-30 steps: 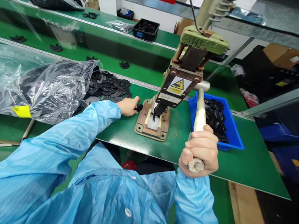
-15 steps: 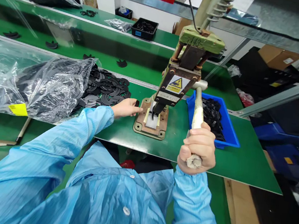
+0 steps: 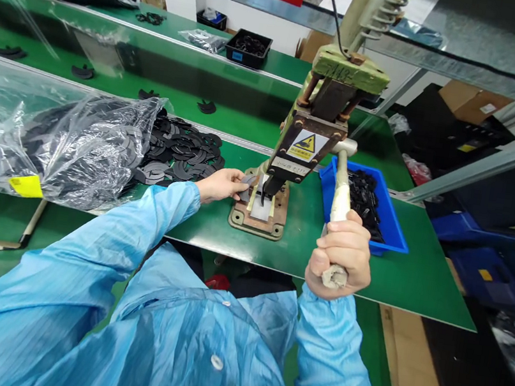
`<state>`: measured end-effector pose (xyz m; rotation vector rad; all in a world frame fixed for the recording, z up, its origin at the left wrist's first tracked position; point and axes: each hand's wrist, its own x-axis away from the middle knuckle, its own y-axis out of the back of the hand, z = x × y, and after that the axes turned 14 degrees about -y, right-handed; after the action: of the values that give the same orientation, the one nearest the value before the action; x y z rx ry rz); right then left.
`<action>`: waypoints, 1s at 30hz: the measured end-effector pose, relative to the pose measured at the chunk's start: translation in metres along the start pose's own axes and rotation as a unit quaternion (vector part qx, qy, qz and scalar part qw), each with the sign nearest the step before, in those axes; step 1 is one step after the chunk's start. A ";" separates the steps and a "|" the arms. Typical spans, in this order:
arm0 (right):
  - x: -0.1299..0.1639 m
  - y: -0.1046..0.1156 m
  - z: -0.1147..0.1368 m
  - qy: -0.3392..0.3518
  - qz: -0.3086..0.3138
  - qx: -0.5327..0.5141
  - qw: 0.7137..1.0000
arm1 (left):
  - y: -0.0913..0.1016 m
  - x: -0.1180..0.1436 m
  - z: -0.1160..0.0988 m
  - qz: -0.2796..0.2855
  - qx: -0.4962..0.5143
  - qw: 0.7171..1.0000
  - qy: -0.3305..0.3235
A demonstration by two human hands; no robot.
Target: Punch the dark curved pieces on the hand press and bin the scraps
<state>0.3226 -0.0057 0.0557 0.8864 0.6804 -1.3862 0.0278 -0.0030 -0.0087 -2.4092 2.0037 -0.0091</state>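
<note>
Blue antistatic sleeves cover both forearms to the wrist; body and face are out of frame. Left hand (image 3: pixel 223 184) is pinched shut on a small flat dark part (image 3: pixel 247 186), holding it at the left edge of the press base (image 3: pixel 257 217). The part's outline is hard to read: thin, greyish-black, partly hidden by fingertips and by the press head. Whether it already lies under the punch cannot be told.

Right hand (image 3: pixel 340 259) is a closed fist around the lower end of the press lever (image 3: pixel 340 196), a pale, worn, cloth-wrapped rod running up to the head; its tip pokes out below the fist.

Hand press (image 3: pixel 319 121): olive-green cast top, rusty brown plates, yellow triangular warning label. Spring and column are cut off by the upper frame edge. It stands mid-board on the green mat table (image 3: pixel 413 281), near the front edge.

Left of the press: loose pile of black crescent-shaped flat pieces (image 3: pixel 181 152) spilling from a crinkled clear plastic bag (image 3: pixel 53 137) with a yellow sticker. Right of the press, near the table's back right corner: blue plastic bin (image 3: pixel 394 229) holding black pieces, details indistinct.
</note>
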 end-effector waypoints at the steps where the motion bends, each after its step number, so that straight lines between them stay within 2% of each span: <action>1: 0.000 0.000 0.000 -0.001 -0.001 0.000 1.000 | -0.001 -0.001 0.000 0.007 -0.027 1.000 -0.008; 5: -0.001 -0.001 0.000 0.002 0.001 -0.004 1.000 | -0.007 -0.007 0.002 0.024 -0.098 0.994 -0.042; 12: -0.001 -0.002 0.000 0.004 -0.006 0.001 1.000 | -0.009 -0.020 0.012 0.050 -0.086 0.993 -0.057; 19: -0.001 -0.002 -0.001 0.003 -0.009 -0.003 1.000 | -0.009 -0.020 0.004 0.054 -0.022 0.998 -0.037; 24: -0.001 -0.003 0.000 -0.001 -0.011 0.002 1.000 | -0.008 -0.023 -0.002 0.059 -0.042 0.997 -0.016; 30: -0.001 -0.001 0.000 0.004 -0.003 -0.009 1.000 | -0.004 -0.030 -0.004 0.100 -0.046 0.994 0.009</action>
<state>0.3217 -0.0048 0.0566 0.8768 0.7012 -1.3807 0.0260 0.0268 -0.0049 -2.2546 2.2923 0.0656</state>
